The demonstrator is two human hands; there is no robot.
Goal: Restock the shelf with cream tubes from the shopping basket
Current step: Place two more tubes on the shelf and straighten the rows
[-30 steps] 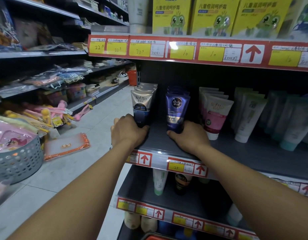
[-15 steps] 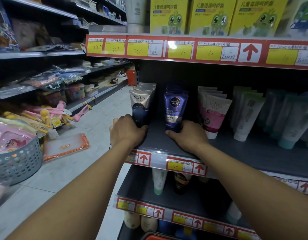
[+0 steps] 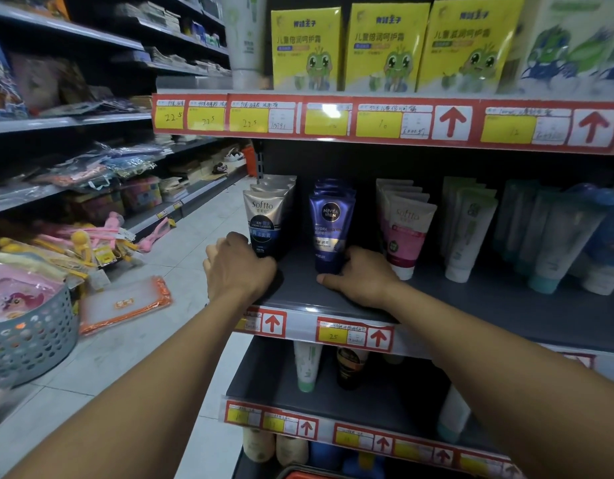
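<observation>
Gripping the base of the Softto tube (image 3: 266,224) with the left hand (image 3: 238,267); right hand (image 3: 359,276) holding the Nivea tube (image 3: 329,229) on the shelf (image 3: 471,299).

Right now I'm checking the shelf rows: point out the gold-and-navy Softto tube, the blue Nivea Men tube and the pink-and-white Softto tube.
gold-and-navy Softto tube (image 3: 263,221), head view, front label.
blue Nivea Men tube (image 3: 329,229), head view, front face.
pink-and-white Softto tube (image 3: 406,233), head view, pink band.
</observation>
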